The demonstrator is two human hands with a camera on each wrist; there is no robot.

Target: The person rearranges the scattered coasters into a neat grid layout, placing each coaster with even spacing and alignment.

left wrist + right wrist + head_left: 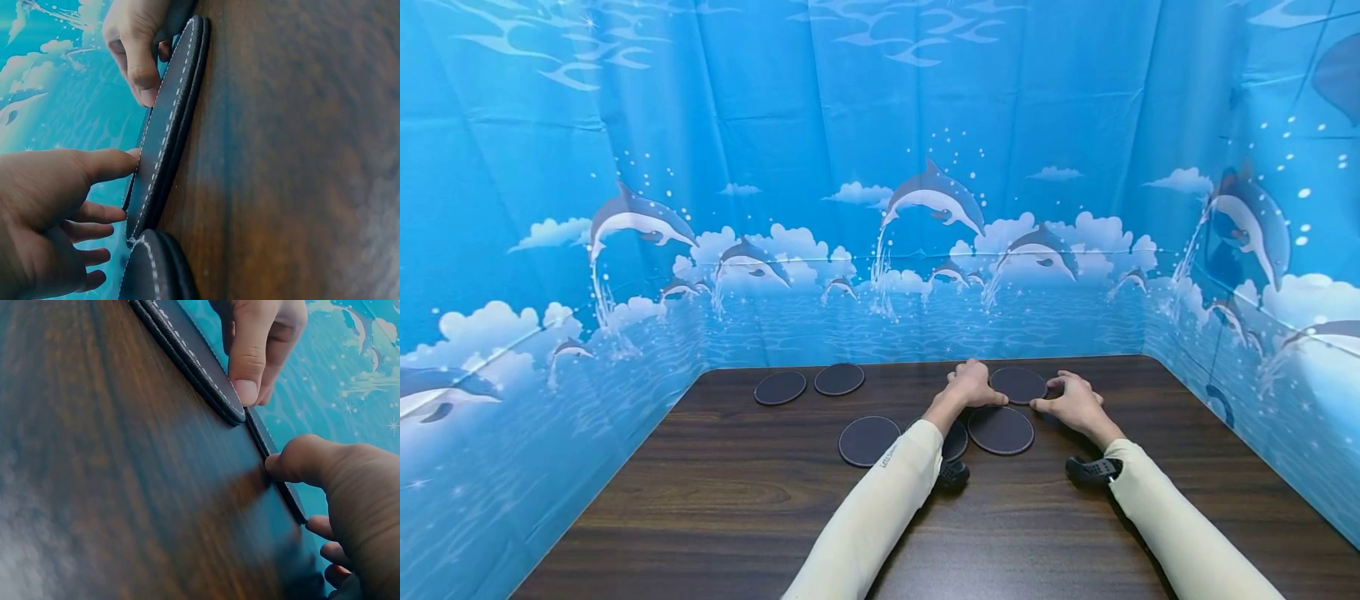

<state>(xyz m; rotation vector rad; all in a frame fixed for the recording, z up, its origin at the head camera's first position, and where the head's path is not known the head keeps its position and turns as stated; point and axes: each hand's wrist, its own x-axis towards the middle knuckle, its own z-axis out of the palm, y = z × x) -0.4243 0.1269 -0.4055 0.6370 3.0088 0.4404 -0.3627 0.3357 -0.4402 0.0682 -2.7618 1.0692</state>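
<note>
Several round, dark coasters with pale stitching lie on the wooden table. My left hand point(973, 386) is at the left side of the back right coaster point(1018, 385), its thumb pointing right along the near edge. On that coaster's right side is my right hand point(1075, 407), thumb and fingers spread about the rim. Just in front lies another coaster point(1002, 430), its edge showing two layers in the left wrist view. There, my left thumb overlaps its far rim and the other fingers hang loosely apart. A coaster point(957, 442) beside it is partly hidden by my left forearm.
Further left is one more coaster point(868, 441), with two others point(780, 387) point(838, 379) near the back edge of the table point(737, 508). A blue dolphin-print curtain point(850, 208) encloses the back and sides. Black wrist devices point(953, 475) sit under both cuffs.
</note>
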